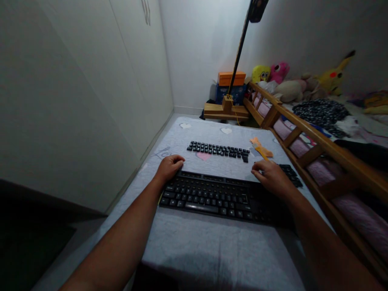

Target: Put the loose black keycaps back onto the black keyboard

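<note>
A black keyboard (201, 206) lies across the cloth-covered table, lower key rows in place and upper rows bare of caps. My left hand (169, 167) is closed at its back left corner, fingers curled on the edge. Over the back right part hovers or rests my right hand (271, 176), its fingers curled and fingertips pinched together; what they hold, if anything, is too small to make out. Just behind it, a yellow-handled tool (263, 153) lies by an orange cloth (268, 151). Loose black keycaps (216, 149) stand in rows behind the keyboard.
More black keycaps (291, 174) sit right of my right hand. A wooden bed rail (315, 141) runs along the right side, with plush toys (291, 89) beyond. A wooden stand (226, 109) with a tall pole is behind the table; a white wardrobe (121, 81) is at left.
</note>
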A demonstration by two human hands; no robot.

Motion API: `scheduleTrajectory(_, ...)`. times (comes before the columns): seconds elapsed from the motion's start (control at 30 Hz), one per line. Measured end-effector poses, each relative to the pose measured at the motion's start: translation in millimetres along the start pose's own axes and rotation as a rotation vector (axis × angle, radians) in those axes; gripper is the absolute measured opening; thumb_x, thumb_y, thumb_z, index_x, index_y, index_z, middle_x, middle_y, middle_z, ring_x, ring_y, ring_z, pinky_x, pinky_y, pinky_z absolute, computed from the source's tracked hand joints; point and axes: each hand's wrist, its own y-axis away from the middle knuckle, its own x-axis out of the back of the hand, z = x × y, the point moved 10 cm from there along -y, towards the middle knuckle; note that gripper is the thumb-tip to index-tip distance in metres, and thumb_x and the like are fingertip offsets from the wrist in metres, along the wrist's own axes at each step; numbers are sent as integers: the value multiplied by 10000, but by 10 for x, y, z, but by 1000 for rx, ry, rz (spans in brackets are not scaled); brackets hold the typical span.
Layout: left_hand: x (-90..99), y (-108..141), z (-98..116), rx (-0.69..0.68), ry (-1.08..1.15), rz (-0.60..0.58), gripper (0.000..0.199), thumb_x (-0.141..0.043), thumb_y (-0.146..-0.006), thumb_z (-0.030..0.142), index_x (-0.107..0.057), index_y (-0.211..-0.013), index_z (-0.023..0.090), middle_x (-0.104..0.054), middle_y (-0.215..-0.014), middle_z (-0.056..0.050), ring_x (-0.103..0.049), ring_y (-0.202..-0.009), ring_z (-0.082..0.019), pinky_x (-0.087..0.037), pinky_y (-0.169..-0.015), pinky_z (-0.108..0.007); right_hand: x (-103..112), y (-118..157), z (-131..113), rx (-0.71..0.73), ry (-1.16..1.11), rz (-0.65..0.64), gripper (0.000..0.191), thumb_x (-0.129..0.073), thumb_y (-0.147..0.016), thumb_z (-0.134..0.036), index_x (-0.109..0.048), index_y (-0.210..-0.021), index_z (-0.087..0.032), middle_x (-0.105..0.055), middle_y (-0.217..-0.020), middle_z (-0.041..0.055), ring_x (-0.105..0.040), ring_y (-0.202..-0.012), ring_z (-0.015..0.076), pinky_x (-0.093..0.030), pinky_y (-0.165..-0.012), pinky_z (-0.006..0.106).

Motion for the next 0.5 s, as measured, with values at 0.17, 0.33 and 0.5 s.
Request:
scheduleTrajectory(0.17,-2,-4,-16,-3,7,4,324,-570,-712,383,-733,-883,162,-731,-829,-48,-647,-770,-209,-498,-753,-324,46,-311,370,-243,172,57,137,-577,-835,-280,-696,-830,-211,-701,-972,95,-562,-975,283,-387,-814,392)
scheduleTrajectory(0.33,-12,-6,-32,-1,19,-5,325,-569,-714,380,-731,-888,158,-730,-830,-50,-645,-769,-208,-491,-730,-316,-84,-462,431,-345,229,41,166,-577,-844,-323,-710,-874,-230,-708,-984,88,-560,-1029,305,-359,-874,439)
scheduleTrajectory(0.5,-7,0,-32,4,26,2,321,-565,-723,376,-729,-894,160,-732,-845,-47,-642,-769,-203,-488,-719,-307,-225,-556,454,-396,247,35,219,-572,-849,-369,-707,-887,-202,-704,-957,115,-553,-1055,328,-342,-890,468)
